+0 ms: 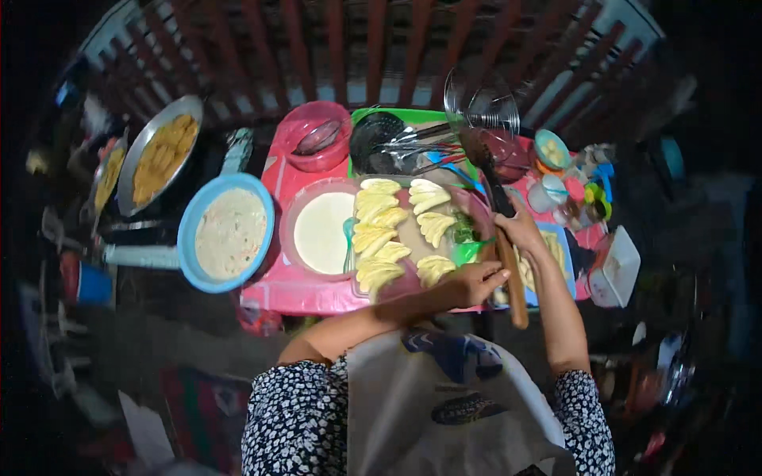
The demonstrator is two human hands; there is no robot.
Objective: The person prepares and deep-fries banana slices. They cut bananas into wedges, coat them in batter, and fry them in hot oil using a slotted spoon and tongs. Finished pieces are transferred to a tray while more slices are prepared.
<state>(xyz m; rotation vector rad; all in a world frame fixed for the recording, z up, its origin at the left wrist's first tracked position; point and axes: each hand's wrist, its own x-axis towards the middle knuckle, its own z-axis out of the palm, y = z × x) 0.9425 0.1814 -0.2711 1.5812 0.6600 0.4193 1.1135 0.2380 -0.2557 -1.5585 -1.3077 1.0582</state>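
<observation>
My right hand [520, 228] is closed around a long-handled wire skimmer [517, 297], whose wooden handle points toward me. Its dark shaft leads up to a round wire head, held above the far side of the table. My left hand [479, 283] is closed, its fingers bent together and fingertips against the handle's left side; whether they pinch anything cannot be made out. Just left of my hands, pale yellow fan-cut banana pieces [373, 238] lie in rows on a clear tray. A pink bowl of creamy white batter [324, 230], with a teal spoon in it, stands beside them.
A blue basin of pale mixture [230, 234] stands at left, with a metal pan of golden-brown food [165, 159] beyond it. Behind are a pink bowl [317, 131] and a green tray [413, 119] with dark utensils. Jars [548, 193] and a white container [615, 268] crowd the right.
</observation>
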